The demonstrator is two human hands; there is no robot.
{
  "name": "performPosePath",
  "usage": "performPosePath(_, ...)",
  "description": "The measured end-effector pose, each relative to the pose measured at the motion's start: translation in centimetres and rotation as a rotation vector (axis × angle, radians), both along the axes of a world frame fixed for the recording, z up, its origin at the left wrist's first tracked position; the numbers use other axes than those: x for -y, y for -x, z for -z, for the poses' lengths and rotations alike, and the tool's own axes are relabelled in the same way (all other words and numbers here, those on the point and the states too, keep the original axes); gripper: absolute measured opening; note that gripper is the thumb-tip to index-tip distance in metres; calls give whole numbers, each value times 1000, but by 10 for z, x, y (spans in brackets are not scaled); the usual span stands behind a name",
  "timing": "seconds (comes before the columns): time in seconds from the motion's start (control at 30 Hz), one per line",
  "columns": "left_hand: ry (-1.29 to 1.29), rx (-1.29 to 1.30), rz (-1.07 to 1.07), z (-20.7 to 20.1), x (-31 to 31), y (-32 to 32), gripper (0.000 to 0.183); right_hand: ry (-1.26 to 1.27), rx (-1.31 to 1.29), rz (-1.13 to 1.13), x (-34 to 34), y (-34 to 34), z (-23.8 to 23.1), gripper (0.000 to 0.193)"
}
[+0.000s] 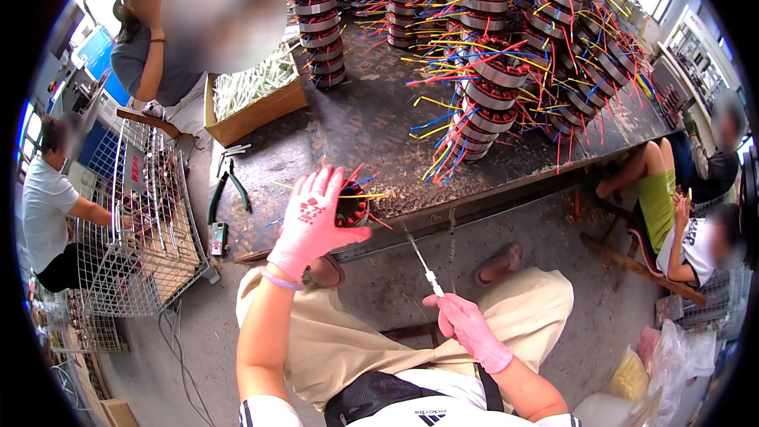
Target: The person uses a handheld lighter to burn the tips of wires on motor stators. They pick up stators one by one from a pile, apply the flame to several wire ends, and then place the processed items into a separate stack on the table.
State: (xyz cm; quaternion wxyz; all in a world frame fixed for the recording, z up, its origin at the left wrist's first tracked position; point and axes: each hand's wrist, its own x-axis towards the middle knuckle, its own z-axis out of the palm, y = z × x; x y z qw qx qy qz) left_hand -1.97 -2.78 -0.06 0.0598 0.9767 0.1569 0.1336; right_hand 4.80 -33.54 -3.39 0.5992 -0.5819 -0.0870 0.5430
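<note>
My left hand (310, 220), in a pink glove, is spread open at the table's front edge. It lies over a motor stator (353, 204) with red windings and loose red, yellow and blue wire leads, which it partly hides. Whether the palm presses on the stator, I cannot tell. Lower and to the right, over my lap, my right hand (468, 327), also gloved in pink, is closed on a thin metal rod with a white handle (432, 278). The rod points up and left, its tip apart from the stator.
Tall stacks of wired stators (484, 103) crowd the table's back and right. At the left are a cardboard box (257, 115) of white sleeves, green-handled pliers (227, 190) and a small box (218, 239). A wire cart (150, 229) stands beyond. Other people sit around.
</note>
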Motion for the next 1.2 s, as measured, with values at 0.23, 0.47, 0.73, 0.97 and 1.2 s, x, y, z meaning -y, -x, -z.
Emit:
performPosePath(0.23,36,93,-65,18,15,-19,108,23,90,18,3,-2,-4,36)
performPosePath(0.47,87,171,-100,21,14,-16,109,54,169,-19,-2,-3,-8,40)
performPosePath(0.73,52,31,17,5,-3,2,105,14,178,-54,-1,-4,-15,41)
performPosePath(0.97,86,16,108,4,-23,7,96,-22,26,-71,-6,-3,-6,32)
performPosePath(1.2,135,16,123,1,-24,6,96,-12,4,-58,-9,0,-5,29)
